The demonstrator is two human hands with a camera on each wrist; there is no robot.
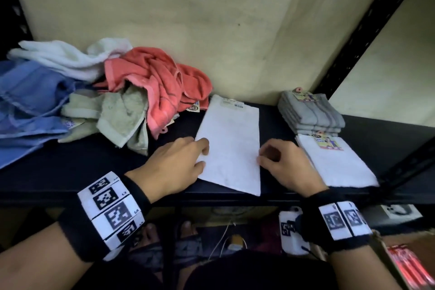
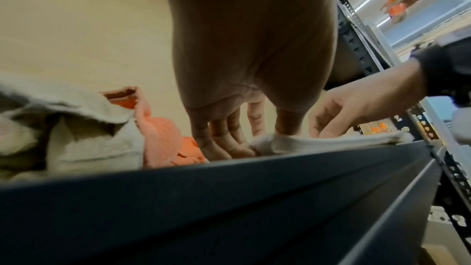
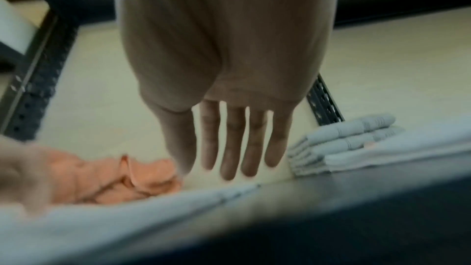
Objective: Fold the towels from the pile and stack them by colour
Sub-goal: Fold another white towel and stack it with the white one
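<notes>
Pinching white towel (image 1: 229,146) edges, left hand (image 1: 175,167), right hand (image 1: 286,165)

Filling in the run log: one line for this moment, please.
step: folding white towel | left hand: pinches its left edge | right hand: at its right edge, grip unclear | grey stack: done

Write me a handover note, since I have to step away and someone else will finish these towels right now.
Left hand pinches the left edge of the half-folded white towel; right hand is at its right edge, grip unclear.
Done: grey stack at the back right, one folded white towel in front of it.
Left: finish this fold, put it on the white one, then fold the pile of red, green, blue and white towels.
</notes>
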